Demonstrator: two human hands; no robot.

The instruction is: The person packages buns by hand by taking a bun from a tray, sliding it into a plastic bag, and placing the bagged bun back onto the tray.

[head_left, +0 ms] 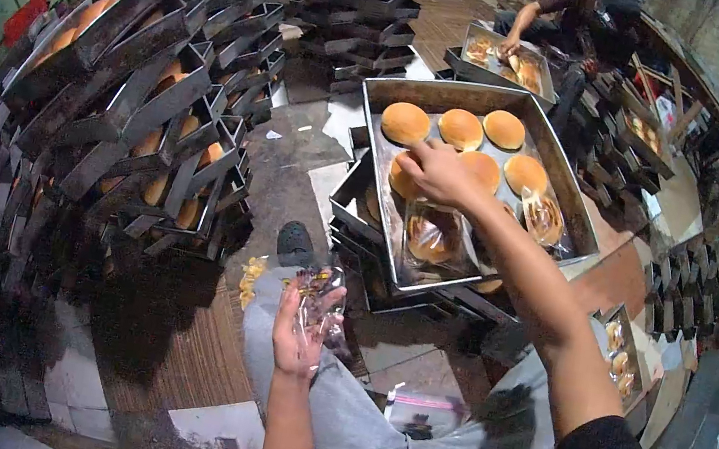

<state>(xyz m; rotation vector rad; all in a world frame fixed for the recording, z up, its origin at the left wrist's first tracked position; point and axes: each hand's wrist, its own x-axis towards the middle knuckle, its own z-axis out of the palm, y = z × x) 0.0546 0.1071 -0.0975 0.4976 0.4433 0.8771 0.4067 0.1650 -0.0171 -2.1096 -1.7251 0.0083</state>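
My left hand (300, 334) is raised above my left knee with a clear printed plastic bag (320, 303) in its fingers. Over the metal tray (590, 211), my right hand (437, 173) reaches down, its bent fingers on a round golden bun (405, 180). That bun is partly covered by the hand. Several bare buns, such as the one at the back left corner (406, 123), lie in the same tray. Nearer to me are a wrapped bun (431, 236) and another wrapped bun (544, 219), both in clear printed plastic.
Stacked trays (360, 191) stand under this one. Tall stacks of dark metal trays (127, 105) with buns rise on the left. Across from me a person (592, 26) handles something over another tray (542, 70). A pack of plastic bags (423, 413) lies between my legs.
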